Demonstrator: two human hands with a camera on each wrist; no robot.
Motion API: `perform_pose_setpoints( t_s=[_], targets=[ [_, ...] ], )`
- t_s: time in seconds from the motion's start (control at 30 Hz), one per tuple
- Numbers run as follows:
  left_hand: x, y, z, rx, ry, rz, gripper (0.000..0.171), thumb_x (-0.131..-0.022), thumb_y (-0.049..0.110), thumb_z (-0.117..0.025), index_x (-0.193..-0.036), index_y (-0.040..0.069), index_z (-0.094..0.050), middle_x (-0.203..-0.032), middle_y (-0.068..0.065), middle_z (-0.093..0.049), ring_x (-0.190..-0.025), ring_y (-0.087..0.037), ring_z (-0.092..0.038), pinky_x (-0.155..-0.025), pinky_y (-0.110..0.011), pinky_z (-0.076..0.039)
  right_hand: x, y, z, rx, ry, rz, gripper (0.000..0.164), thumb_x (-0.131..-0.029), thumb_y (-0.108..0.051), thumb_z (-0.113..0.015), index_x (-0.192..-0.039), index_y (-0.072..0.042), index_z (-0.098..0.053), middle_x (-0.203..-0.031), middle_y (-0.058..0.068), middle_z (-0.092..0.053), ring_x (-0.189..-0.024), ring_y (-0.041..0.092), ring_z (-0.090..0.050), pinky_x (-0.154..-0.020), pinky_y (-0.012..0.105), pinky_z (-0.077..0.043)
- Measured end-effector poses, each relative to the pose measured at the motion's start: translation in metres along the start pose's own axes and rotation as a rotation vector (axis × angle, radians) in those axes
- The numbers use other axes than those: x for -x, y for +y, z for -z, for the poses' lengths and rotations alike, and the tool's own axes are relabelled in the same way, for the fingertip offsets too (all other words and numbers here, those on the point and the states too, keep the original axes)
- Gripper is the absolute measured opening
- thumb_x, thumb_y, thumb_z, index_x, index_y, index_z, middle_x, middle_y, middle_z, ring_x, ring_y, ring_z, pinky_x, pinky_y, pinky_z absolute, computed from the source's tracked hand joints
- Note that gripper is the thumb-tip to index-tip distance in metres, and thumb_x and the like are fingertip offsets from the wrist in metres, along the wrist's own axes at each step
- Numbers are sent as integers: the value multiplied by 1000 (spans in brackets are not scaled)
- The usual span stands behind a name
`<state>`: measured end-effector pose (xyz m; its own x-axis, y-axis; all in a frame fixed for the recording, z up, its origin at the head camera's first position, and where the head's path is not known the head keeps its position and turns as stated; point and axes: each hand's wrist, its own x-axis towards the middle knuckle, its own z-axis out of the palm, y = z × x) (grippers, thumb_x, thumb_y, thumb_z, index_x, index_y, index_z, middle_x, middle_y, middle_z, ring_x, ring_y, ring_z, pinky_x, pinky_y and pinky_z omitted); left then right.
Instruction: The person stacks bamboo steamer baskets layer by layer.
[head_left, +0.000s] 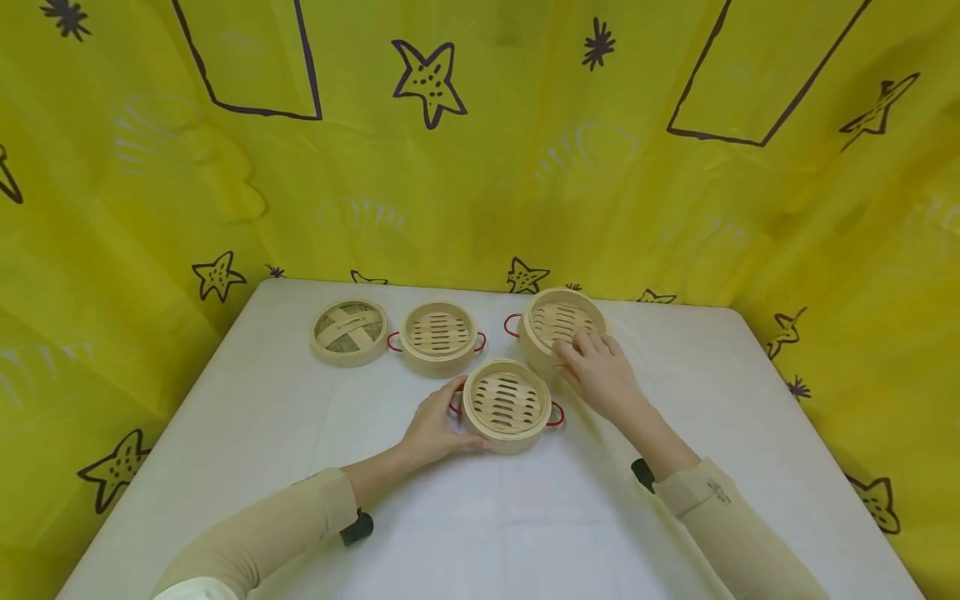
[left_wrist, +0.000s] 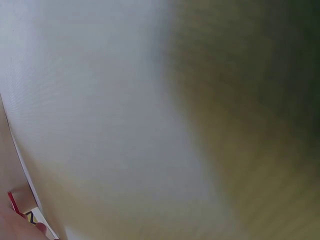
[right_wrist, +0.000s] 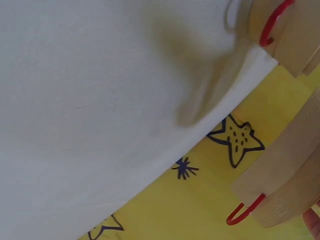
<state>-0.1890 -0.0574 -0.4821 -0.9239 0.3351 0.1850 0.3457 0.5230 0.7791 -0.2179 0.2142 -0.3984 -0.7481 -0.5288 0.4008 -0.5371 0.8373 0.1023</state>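
Sleeves [head_left: 262, 533]: 2 tan sleeves reach in from the near side, with a small dark thing [head_left: 357, 528] by each cuff.
Left hand [head_left: 435, 429]: its fingers and thumb grip the left side of the front basket [head_left: 507, 404].
Front basket: it is round, with slots inside and 2 red handles [head_left: 562, 413], on the white table [head_left: 495, 533].
Right hand [head_left: 600, 371]: its bent fingers grip the near rim of the back-right basket [head_left: 562, 321].
Back-right basket: 1 red handle shows on its left; whether it touches the table is hard to tell.
Middle basket [head_left: 440, 333]: it stands behind the front basket, to the left.
Lid [head_left: 349, 329]: it lies just left of the middle basket, with crossed strips on top.
Curtain [head_left: 480, 192]: yellow with dark stars, at the back.
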Motion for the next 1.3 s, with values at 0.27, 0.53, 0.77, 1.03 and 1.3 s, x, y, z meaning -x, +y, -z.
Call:
perform_pose_setpoints(
  t_s=[0.27,0.53,0.77,1.03,1.3],
  targets=[
    [0,0,1,2,-2,6,100,-53,42,-86,-136,14,-38,-130,-3,-50,-118,-21,-45,-101,-45,-30,-1,-29,16,-3,-34,44,29,-82,-25,-67,-105,-16,-52,-87,6,-42,-88,28,-47,-86,45,-35],
    [1,0,1,-14,19,-21,98,-54,43,-85,-136,13,-39,-127,-4,-52,-114,-22,-48,-97,-45,-34,-1,-56,25,-13,-4,111,27,-83,-27,-66,-103,-17,-51,-85,3,-41,-84,25,-47,-85,44,-37],
    [1,1,1,-4,22,-26,100,-55,42,-85,-136,10,-38,-124,-5,-54,-101,-18,-51,-90,-42,-38,2,-72,26,-25,25,172,27,-82,-25,-68,-102,-17,-52,-84,3,-43,-86,24,-47,-83,41,-38],
    [2,0,2,-23,19,-8,90,-55,45,-84,-129,13,-43,-110,-2,-57,-90,-14,-49,-84,-39,-38,7,-83,19,-13,-2,201,27,-82,-28,-66,-103,-18,-51,-86,1,-44,-85,22,-49,-82,40,-39],
    [2,0,1,-30,26,-5,90,-56,42,-85,-130,12,-44,-96,2,-55,-84,-13,-47,-76,-32,-40,12,-88,12,1,45,238,28,-81,-29,-67,-102,-18,-52,-87,1,-46,-84,20,-50,-81,39,-40]
  ],
)
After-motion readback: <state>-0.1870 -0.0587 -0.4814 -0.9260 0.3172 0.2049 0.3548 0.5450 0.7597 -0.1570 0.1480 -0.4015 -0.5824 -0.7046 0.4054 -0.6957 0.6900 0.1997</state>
